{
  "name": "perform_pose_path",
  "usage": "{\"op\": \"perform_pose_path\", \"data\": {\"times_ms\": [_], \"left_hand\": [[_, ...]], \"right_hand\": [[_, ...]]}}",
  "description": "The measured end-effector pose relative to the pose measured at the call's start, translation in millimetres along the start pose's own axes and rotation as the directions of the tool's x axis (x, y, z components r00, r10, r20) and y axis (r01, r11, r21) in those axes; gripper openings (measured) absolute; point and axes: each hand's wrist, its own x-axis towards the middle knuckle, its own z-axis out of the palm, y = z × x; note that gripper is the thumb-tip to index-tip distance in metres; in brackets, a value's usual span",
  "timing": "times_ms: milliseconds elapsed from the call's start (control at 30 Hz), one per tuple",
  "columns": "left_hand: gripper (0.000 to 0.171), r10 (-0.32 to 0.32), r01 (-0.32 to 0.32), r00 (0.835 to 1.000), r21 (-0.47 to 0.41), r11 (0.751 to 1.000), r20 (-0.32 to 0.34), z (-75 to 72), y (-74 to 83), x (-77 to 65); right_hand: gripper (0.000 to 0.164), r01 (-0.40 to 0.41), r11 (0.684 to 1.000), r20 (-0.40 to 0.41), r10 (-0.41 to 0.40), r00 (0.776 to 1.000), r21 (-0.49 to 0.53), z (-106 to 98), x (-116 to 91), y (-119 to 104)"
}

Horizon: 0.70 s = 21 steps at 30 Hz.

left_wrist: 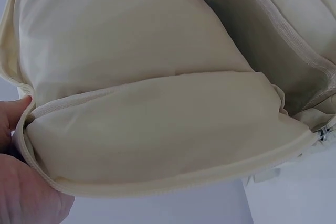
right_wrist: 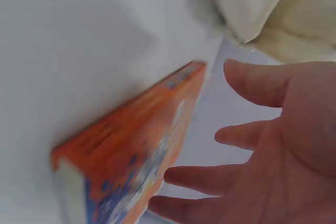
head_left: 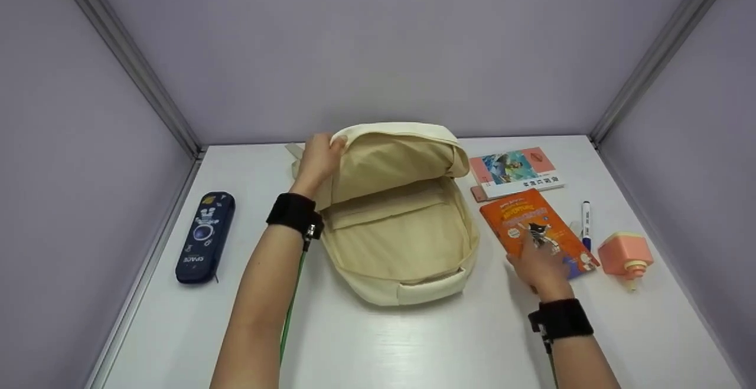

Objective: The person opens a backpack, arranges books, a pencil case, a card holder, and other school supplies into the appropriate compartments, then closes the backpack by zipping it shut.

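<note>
The dark blue pencil case (head_left: 205,238) bears the word "SPACE". On the orange book (head_left: 548,225), "ADVENTURE" stands in yellow among smaller title lines too fine to read; its spine lettering blurs. The pink-and-white book (head_left: 515,170) carries dark characters, too small to tell, as is the print on the marker (head_left: 586,224).

A white table (head_left: 384,342) bears a backpack (head_left: 390,247), pencil case (head_left: 204,238), books (head_left: 514,212), marker (head_left: 586,224), bottle (head_left: 625,253).

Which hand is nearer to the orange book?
Right. The right hand is over the orange book; the left hand is farther off, to the book's left, gripping the cream backpack.
</note>
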Motion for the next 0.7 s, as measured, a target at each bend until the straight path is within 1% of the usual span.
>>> {"op": "perform_pose_path", "data": {"times_ms": [33,67,100,167,300,400,500,600,700], "left_hand": [[0.036,-0.008,0.008,1.000,0.003,1.000,0.003,0.2,0.0,0.3],[0.036,-0.015,0.015,1.000,0.004,1.000,0.004,0.3,0.1,0.5],[0.036,-0.022,0.022,1.000,0.005,1.000,0.006,0.4,0.1,0.6],[0.036,-0.025,0.025,1.000,0.007,1.000,0.002,1.0,0.3,1.3],[0.038,-0.024,0.024,1.000,-0.013,1.000,0.016,1.5,-0.6,1.8],[0.039,-0.026,0.026,0.999,-0.016,1.000,0.025,1.5,-1.2,1.4],[0.039,-0.026,0.027,0.999,-0.007,1.000,0.022,0.6,-0.8,1.3],[0.038,-0.018,0.018,1.000,-0.004,1.000,0.016,-0.6,-0.3,1.8],[0.039,-0.007,0.007,1.000,-0.003,1.000,0.015,-1.2,-0.9,2.6]], "right_hand": [[0.074,-0.040,0.999,0.041,0.041,0.998,-0.009,-0.1,0.4,6.2],[0.077,-0.063,0.998,0.074,0.065,0.995,-0.019,0.1,0.5,10.7],[0.078,-0.075,0.997,0.096,0.077,0.992,-0.017,0.7,0.0,13.6],[0.077,-0.073,0.997,0.106,0.074,0.992,-0.017,0.9,-2.0,15.3],[0.075,-0.053,0.998,0.097,0.057,0.994,-0.042,0.9,-8.0,10.1],[0.073,-0.041,0.996,0.093,0.049,0.994,-0.081,2.7,-13.8,2.0],[0.070,-0.021,0.993,0.080,0.030,0.996,-0.115,5.6,-18.6,-7.3],[0.065,0.019,0.990,0.057,-0.011,0.998,-0.140,9.7,-23.6,-14.1],[0.061,0.068,0.989,0.041,-0.063,0.997,-0.132,12.9,-29.6,-16.2]]}}
